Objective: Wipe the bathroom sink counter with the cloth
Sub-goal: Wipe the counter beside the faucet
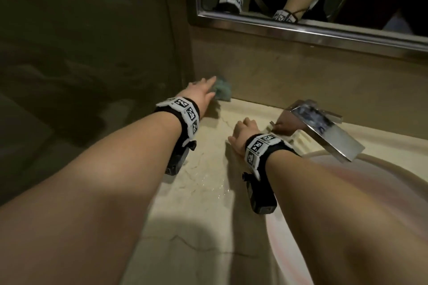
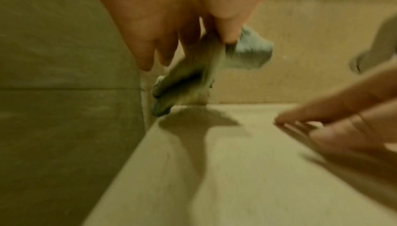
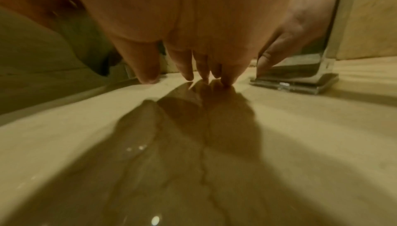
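A crumpled blue-grey cloth (image 1: 223, 90) is at the back left corner of the beige marble counter (image 1: 196, 227). My left hand (image 1: 209, 90) pinches it between thumb and fingers. In the left wrist view the cloth (image 2: 249, 54) hangs from my left hand (image 2: 199, 49), its lower end (image 2: 163, 109) just above the counter (image 2: 214, 178) corner. My right hand (image 1: 240, 127) has straight fingers, holds nothing, and rests its fingertips (image 3: 189, 76) on the counter (image 3: 300, 127) left of the faucet.
A chrome square faucet (image 1: 324, 127) stands right of my right hand, its base (image 3: 300, 80) close to the fingers. The sink basin (image 1: 347, 192) lies to the right. Walls close the left and back; a mirror (image 1: 301, 28) hangs above. A wet patch (image 1: 208, 180) shines mid-counter.
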Motion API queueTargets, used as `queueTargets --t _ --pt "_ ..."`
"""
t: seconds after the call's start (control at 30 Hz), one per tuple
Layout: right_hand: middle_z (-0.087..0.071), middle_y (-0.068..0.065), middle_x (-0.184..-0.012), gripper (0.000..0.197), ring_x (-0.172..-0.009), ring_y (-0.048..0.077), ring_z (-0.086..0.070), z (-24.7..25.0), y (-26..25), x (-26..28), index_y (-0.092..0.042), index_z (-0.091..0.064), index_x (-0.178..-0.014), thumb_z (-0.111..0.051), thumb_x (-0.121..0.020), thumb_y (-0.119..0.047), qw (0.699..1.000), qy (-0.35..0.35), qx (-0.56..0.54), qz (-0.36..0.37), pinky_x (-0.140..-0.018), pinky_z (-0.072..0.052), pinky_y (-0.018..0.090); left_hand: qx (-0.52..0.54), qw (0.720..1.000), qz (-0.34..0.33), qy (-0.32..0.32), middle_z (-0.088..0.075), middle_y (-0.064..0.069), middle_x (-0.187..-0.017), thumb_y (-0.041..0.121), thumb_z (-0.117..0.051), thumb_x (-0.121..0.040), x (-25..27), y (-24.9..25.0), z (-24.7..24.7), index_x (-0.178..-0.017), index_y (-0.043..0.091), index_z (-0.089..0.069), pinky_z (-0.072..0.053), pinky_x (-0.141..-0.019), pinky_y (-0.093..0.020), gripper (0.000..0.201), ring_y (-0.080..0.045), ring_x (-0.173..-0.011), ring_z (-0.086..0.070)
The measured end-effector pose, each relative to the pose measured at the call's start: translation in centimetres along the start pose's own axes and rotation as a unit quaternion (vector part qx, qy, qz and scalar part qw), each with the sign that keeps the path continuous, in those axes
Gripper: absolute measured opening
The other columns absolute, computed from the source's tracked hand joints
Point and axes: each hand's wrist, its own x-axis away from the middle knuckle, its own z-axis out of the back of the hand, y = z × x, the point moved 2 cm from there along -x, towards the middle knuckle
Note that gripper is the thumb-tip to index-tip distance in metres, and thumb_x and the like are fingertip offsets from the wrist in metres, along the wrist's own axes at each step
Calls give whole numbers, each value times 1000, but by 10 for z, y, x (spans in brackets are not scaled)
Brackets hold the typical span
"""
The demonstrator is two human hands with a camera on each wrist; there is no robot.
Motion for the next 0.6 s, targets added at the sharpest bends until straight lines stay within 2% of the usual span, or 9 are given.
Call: queueTargets --t 0.07,0.1,0.17,0.3,0.43,0.6 --pt "-5 13 -158 67 -147 29 -7 -9 0 -7 -6 -18 -149 -43 -96 -39 1000 -9 23 -4 -120 -14 35 -100 991 -11 -87 -5 -2 -161 45 -28 -99 -12 0 -28 -152 31 -5 -8 -121 -46 59 -32 -148 -2" --pt "2 13 -159 73 -148 29 0 -12 0 -10 -8 -9 -152 -42 -96 -40 999 -14 36 -7 -121 -9 35 -128 986 -15 -109 -1 -2 -161 47 -26 -99 -14 0 -41 -152 30 -3 -4 -121 -46 60 -32 -148 2" --pt "9 12 -160 76 -148 29 6 -13 1 -14 -9 0 -152 -42 -96 -40 999 -26 46 -8 -121 -5 35 -138 982 -21 -127 4 -2 -161 42 -23 -101 -17 1 -62 -152 27 -1 -1 -121 -45 58 -31 -148 5" --pt "14 12 -159 77 -148 30 8 -8 2 -18 -8 4 -151 -43 -96 -34 996 -69 55 -2 -122 -5 38 -151 979 -24 -135 11 1 -161 35 -21 -103 -28 1 -76 -151 33 1 1 -119 -46 53 -33 -147 10" --pt "16 13 -159 75 -148 31 9 -12 2 -19 -8 7 -151 -40 -98 -33 996 -67 63 -3 -121 -1 35 -158 977 -45 -139 10 2 -161 33 -24 -103 -44 0 -76 -150 37 -6 2 -119 -48 51 -34 -147 10" --pt "18 7 -159 70 -148 26 12 -12 3 -20 -14 9 -151 -35 -100 -33 996 -76 54 -16 -121 0 34 -164 976 -53 -136 6 5 -161 35 -27 -102 -62 -6 -68 -148 43 -13 -1 -119 -48 48 -37 -146 5"
